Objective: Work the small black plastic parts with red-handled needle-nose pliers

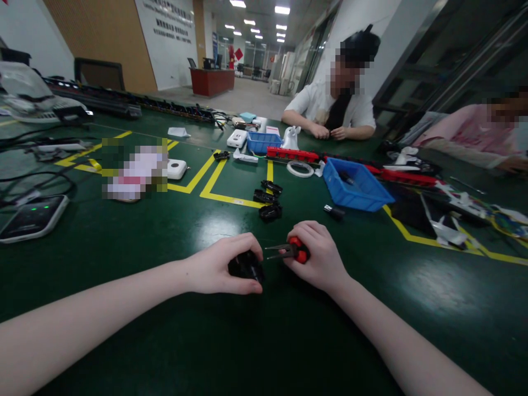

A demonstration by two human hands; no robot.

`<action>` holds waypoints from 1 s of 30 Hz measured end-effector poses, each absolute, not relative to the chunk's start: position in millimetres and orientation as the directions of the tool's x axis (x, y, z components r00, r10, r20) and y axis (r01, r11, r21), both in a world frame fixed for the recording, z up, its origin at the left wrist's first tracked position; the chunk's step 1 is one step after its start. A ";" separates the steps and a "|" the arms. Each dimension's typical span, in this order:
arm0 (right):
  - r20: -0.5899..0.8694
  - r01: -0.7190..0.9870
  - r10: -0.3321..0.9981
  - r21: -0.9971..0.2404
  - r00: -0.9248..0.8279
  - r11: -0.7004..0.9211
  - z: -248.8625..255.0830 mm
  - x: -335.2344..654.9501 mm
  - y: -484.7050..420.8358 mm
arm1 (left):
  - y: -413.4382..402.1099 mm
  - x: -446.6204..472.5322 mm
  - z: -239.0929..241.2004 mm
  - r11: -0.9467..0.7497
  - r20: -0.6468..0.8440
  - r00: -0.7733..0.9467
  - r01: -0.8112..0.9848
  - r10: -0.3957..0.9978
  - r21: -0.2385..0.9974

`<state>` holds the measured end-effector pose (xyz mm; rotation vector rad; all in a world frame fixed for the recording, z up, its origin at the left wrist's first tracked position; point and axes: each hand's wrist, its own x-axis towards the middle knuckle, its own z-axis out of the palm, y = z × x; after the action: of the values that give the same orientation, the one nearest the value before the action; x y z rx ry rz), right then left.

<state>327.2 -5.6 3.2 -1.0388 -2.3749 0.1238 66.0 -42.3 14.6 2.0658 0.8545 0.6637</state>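
Observation:
My left hand point(220, 264) is closed around a small black plastic part point(246, 267), pressing it to the dark green table point(165, 330). My right hand point(317, 256) is wrapped round the red handles of needle-nose pliers point(289, 251), whose metal jaws point left toward the black part and stop just short of it. Three more black parts point(268, 201) lie in a loose row a little beyond my hands.
A blue bin point(355, 187) sits right of centre, a black cylinder point(333, 210) before it. Farther off are a second blue bin point(263, 142), red strips point(292, 154), a white ring point(300, 169) and yellow floor-tape lines point(223, 195). Two people sit across the table. A device point(33, 217) lies left.

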 end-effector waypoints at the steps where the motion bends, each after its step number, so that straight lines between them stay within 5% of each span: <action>1: 0.441 0.653 0.701 -0.284 -0.561 0.702 3.3 326.9 -5.7 | -42.1 66.0 15.0 -0.480 0.174 0.644 0.337 0.745 0.810; 13: 0.398 0.622 0.651 -0.217 -0.647 0.752 2.0 325.7 -7.0 | -39.8 68.0 9.5 -0.512 0.224 0.665 0.274 0.712 0.814; 30: 0.364 0.611 0.640 -0.206 -0.677 0.764 1.7 324.5 -7.7 | -42.4 66.4 11.7 -0.402 0.101 0.642 0.342 0.760 0.849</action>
<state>324.5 -7.7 1.7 -0.9499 -2.5427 0.0935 66.4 -42.4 11.7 2.0014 0.8610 0.6145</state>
